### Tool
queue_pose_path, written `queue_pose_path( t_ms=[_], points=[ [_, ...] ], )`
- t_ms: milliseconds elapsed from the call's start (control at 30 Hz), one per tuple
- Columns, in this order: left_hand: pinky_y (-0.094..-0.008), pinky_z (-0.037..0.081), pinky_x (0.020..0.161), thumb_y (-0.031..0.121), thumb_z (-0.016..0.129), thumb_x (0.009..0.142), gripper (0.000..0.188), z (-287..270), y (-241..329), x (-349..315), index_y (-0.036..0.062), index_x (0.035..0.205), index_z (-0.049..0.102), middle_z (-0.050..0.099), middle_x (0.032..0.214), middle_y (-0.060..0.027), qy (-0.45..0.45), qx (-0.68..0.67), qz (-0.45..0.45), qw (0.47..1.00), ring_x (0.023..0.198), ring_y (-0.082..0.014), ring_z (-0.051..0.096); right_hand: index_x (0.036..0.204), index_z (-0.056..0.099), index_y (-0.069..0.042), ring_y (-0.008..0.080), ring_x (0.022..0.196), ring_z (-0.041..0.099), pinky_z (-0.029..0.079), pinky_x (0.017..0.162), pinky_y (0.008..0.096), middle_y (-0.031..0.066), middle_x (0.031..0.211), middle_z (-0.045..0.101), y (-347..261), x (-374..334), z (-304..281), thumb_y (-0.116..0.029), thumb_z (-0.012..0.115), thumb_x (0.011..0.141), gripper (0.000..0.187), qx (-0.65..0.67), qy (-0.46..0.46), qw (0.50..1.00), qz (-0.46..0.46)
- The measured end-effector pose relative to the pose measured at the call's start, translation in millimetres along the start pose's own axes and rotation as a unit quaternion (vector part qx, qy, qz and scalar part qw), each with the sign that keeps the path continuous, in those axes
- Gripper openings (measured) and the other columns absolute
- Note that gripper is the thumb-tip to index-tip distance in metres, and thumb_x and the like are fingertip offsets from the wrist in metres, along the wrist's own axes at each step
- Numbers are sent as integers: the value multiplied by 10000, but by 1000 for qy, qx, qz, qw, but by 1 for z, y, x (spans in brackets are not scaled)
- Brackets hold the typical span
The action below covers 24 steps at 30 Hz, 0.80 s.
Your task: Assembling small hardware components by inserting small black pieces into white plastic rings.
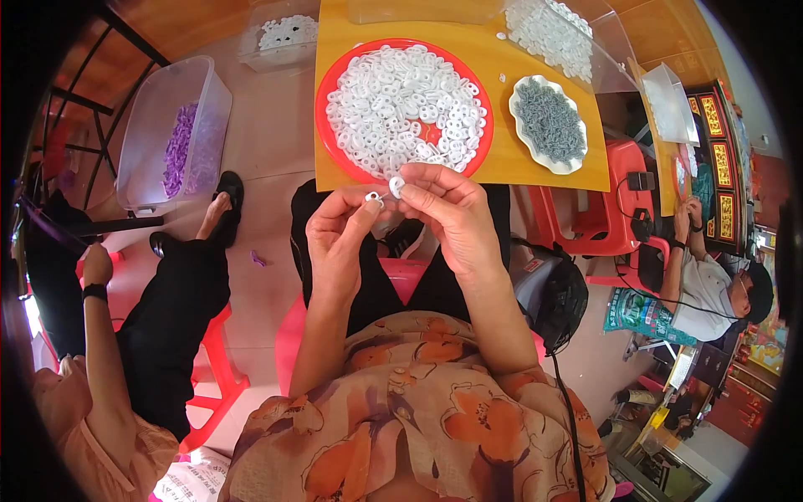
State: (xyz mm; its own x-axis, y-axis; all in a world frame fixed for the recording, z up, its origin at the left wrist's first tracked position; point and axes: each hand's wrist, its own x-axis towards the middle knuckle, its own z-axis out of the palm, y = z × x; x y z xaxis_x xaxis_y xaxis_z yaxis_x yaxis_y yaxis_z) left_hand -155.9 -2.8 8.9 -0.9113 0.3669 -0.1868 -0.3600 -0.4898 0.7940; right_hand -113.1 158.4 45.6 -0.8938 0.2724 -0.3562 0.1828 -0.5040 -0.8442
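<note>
My left hand pinches a small white plastic piece with holes between thumb and fingertips. My right hand grips a white rounded plastic piece the same way. The two pieces are held close together, with a thin bit between them too small to make out. Just beyond my hands, at the near edge of the yellow table, a red round tray holds a heap of similar white pieces. To its right, a white scalloped plate carries many small thin grey parts.
Clear bins of white pieces stand at the far left and far right. On the left is a clear tub with purple parts, beside a seated person. A red stool stands right; another person works beyond.
</note>
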Motion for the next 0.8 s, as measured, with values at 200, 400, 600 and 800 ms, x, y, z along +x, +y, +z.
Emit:
queue_pose_path(
  t_ms=[200, 400, 600, 800],
  points=[
    [-233, 517, 823, 39, 667, 1029, 71, -4, -5, 1, -8, 1048, 717, 757, 1030, -47, -4, 12, 10, 1000, 915, -79, 681, 1209, 752, 13, 114, 883, 719, 579, 819, 251, 64, 1043, 774, 2, 2, -1, -54, 753, 974, 245, -16, -19, 1000, -10],
    [-231, 511, 811, 33, 662, 1030, 60, -4, -6, 1, -5, 1027, 708, 747, 1019, -33, -14, 43, 21, 999, 898, -67, 658, 1210, 750, 20, 120, 878, 721, 584, 823, 263, 70, 1039, 776, 2, 2, -1, -42, 757, 966, 251, -21, -11, 1000, -2],
    [-232, 516, 797, 36, 658, 1034, 67, -6, -6, 1, -8, 1010, 702, 753, 983, -43, -17, 56, 14, 998, 873, -68, 662, 1212, 745, 25, 138, 896, 733, 600, 841, 279, 81, 1049, 777, 1, 1, -1, -43, 762, 962, 260, -13, -8, 1000, -3],
    [-232, 535, 814, 38, 662, 1033, 75, -3, -2, 1, -20, 1031, 709, 767, 971, -66, 1, 29, -9, 1000, 874, -75, 681, 1204, 746, 29, 148, 914, 739, 604, 847, 288, 86, 1063, 776, 4, 3, -7, -36, 755, 964, 248, -18, -7, 1000, 19]
  ],
)
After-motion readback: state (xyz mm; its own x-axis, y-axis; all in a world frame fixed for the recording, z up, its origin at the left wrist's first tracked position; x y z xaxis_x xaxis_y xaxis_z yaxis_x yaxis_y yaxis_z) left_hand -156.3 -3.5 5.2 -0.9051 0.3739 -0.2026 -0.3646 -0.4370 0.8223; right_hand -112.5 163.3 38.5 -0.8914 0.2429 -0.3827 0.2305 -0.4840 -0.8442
